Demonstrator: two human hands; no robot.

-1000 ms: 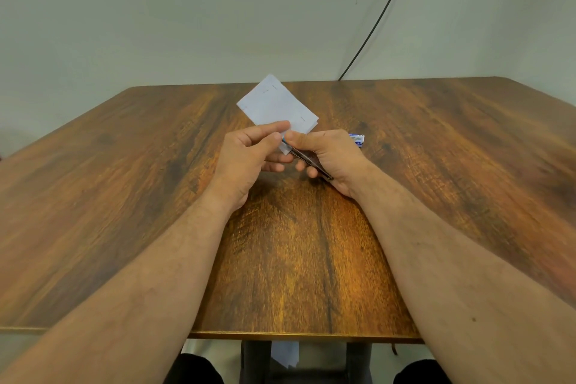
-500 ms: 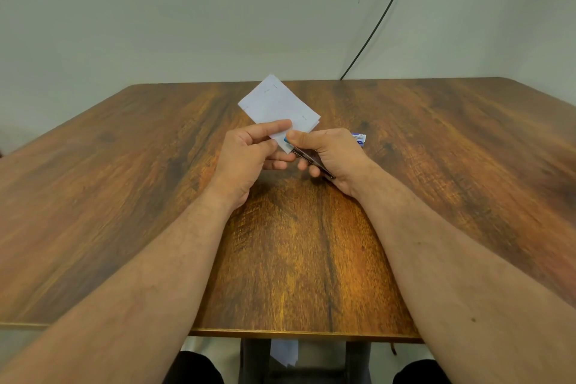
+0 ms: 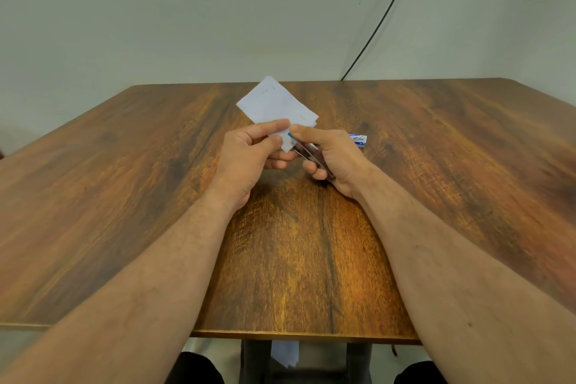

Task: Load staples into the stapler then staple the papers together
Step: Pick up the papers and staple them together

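A small stack of white papers (image 3: pixel 274 103) is held up over the middle of the wooden table (image 3: pixel 124 184), tilted like a diamond. My left hand (image 3: pixel 249 156) pinches its near corner between thumb and fingers. My right hand (image 3: pixel 333 159) is closed around a slim dark stapler (image 3: pixel 311 156) with a blue tip, whose jaws sit over that same paper corner. Most of the stapler is hidden inside my palm. A small blue and white staple box (image 3: pixel 358 140) lies on the table just right of my right hand.
A black cable (image 3: pixel 380 22) runs down the wall to the table's far edge. Loose white paper (image 3: pixel 285 352) lies on the floor under the table's near edge, between dark table legs.
Both hands have stayed nearly in place. The stapler's blue tip has shifted slightly further onto the paper corner, and the papers have tilted a little.
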